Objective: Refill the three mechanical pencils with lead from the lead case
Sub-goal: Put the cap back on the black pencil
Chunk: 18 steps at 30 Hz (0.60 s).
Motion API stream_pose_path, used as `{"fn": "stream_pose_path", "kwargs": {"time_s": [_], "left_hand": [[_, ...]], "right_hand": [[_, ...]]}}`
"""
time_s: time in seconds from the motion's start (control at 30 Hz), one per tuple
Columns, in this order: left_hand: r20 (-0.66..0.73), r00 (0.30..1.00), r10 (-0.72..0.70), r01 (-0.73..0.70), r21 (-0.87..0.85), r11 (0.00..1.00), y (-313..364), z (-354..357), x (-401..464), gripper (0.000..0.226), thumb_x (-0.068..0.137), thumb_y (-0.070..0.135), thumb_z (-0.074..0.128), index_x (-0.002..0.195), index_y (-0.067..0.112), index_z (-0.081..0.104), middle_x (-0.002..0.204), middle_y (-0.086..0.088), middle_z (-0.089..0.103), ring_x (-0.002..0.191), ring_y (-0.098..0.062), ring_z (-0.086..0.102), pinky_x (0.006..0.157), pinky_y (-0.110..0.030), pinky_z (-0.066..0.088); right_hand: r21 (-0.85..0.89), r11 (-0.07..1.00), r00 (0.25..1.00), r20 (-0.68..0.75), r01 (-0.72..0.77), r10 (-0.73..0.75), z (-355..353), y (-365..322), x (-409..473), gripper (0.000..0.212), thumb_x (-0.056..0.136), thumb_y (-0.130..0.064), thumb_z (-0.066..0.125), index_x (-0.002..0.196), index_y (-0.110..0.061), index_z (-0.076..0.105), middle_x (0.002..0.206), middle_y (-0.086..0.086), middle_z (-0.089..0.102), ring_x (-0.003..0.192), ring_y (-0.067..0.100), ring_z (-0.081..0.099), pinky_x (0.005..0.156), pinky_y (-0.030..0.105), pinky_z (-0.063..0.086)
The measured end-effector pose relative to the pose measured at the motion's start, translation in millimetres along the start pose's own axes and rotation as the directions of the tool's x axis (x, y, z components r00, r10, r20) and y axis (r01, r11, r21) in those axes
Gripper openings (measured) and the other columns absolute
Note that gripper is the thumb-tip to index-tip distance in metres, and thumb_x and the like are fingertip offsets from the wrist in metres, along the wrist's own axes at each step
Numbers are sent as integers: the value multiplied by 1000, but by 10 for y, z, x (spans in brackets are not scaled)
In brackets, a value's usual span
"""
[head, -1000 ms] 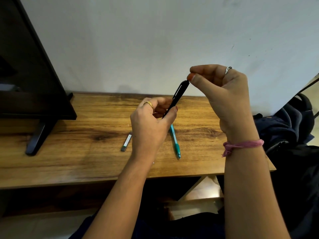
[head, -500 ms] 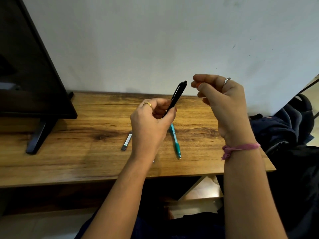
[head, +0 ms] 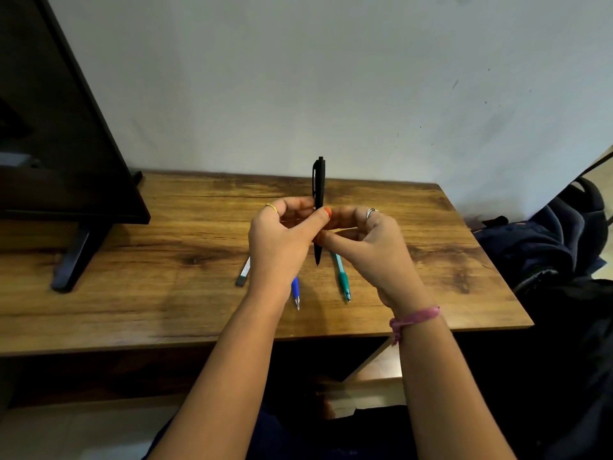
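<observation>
1. The left hand [head: 282,247] grips the black pencil [head: 319,187] around its middle, thumb across the front and fingers curled behind it.
2. The right hand [head: 368,240] meets the same pencil from the other side, its thumb and fingers curled in and pinching the lower barrel just under the left thumb.
3. The black pencil stands almost upright above the wooden table [head: 166,260], push-button end up, clip facing left, tip pointing down and clear of the wood.
4. The blue pencil [head: 295,290] lies on the table under the left wrist, only its lower part showing, tip toward the near edge.
5. The green pencil [head: 341,277] lies just right of it, partly hidden by the right hand, tip also toward the near edge.
6. The lead case [head: 243,272] lies flat on the table, left of the left hand and apart from the pencils.
7. A dark screen on a stand [head: 66,154] occupies the left end of the table, and a dark backpack [head: 547,247] sits off its right side.
</observation>
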<state>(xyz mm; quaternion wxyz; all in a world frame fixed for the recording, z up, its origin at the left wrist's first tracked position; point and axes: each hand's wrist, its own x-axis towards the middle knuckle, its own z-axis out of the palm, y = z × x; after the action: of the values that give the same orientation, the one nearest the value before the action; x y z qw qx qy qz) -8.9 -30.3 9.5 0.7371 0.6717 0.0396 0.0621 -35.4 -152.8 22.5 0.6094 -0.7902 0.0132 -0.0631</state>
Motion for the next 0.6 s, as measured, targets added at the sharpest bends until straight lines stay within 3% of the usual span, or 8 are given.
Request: {"fn": "stream_pose_path", "kwargs": {"time_s": [0.13, 0.23, 0.33, 0.43, 0.53, 0.6], "left_hand": [[64, 998, -25, 25, -6, 1000, -31, -32, 39, 20, 76, 23, 79, 93, 21, 69, 83, 7, 75, 81, -5, 70, 71, -23, 56], [116, 993, -39, 34, 42, 999, -59, -118, 85, 29, 71, 38, 81, 94, 25, 70, 88, 11, 74, 85, -3, 69, 75, -24, 56], [39, 998, -40, 34, 134, 990, -103, -300, 199, 28, 71, 49, 76, 90, 30, 69, 89, 12, 73, 88, -8, 68, 81, -34, 57], [-58, 998, -26, 37, 205, 978, -152, -519, 324, 10, 81, 38, 71, 86, 32, 67, 89, 8, 71, 90, -15, 67, 85, -41, 56], [-108, 994, 8, 25, 301, 953, -217, -694, 406, 4, 86, 31, 67, 84, 33, 63, 91, 6, 69, 89, -17, 67, 86, -42, 55], [-115, 993, 22, 20, 356, 934, -261, -769, 443, 3, 87, 31, 66, 85, 32, 64, 92, 4, 69, 91, -18, 66, 86, -41, 55]], "right_hand": [[-57, 998, 996, -91, 0, -6, 78, 52, 13, 18, 76, -19, 82, 90, -17, 73, 82, -4, 76, 79, 8, 72, 72, 27, 59], [-80, 993, 985, -160, -82, 69, 113, 126, 36, 15, 76, -22, 82, 86, -21, 72, 78, -5, 75, 76, 6, 71, 69, 26, 58], [-247, 936, 963, -161, -250, 215, 85, 219, 58, 13, 76, -23, 80, 85, -23, 69, 78, -6, 73, 79, 8, 71, 74, 28, 59], [-425, 841, 942, -133, -335, 308, 95, 288, 75, 12, 76, -22, 77, 76, -26, 66, 79, -1, 73, 80, 14, 71, 76, 35, 59], [-578, 741, 935, -135, -342, 327, 145, 347, 99, 16, 76, -23, 76, 66, -28, 63, 73, -2, 69, 71, 13, 67, 60, 26, 54], [-625, 696, 925, -124, -353, 358, 179, 382, 129, 10, 77, -26, 76, 73, -24, 67, 72, -5, 65, 66, 9, 62, 51, 21, 45]]}}
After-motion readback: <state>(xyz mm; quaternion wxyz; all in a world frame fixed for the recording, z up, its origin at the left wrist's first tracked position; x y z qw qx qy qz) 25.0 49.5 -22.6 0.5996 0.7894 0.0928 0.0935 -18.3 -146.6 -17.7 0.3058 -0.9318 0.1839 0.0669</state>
